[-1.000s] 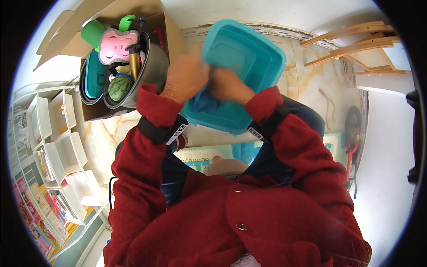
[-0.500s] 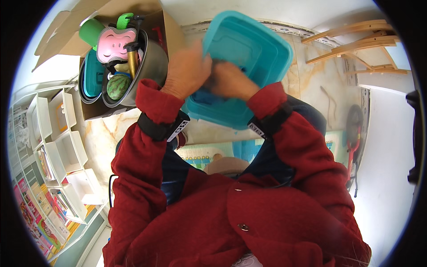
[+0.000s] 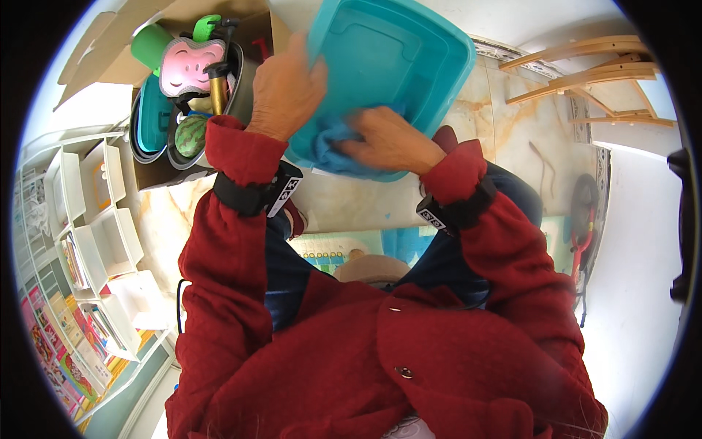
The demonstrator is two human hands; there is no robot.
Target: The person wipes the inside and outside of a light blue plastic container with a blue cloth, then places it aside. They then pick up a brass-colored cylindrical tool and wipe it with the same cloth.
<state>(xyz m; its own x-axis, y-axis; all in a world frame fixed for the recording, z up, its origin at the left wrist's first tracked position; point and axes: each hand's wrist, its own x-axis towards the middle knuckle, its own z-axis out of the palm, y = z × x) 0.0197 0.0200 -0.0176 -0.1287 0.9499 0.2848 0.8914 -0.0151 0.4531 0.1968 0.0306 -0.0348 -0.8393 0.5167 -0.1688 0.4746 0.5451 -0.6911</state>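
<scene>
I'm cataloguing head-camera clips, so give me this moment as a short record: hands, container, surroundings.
Left hand: gripping the left rim of the teal tub
Right hand: holding a blue cloth inside the tub, toward its near end; fingers blurred
Left side: open cardboard box containing a pink pad and green-striped ball
Right side: wooden frame by the wall

No txt legible, b/w tags (image 3: pixel 284 196) on wristbands (image 3: pixel 238 194)
</scene>
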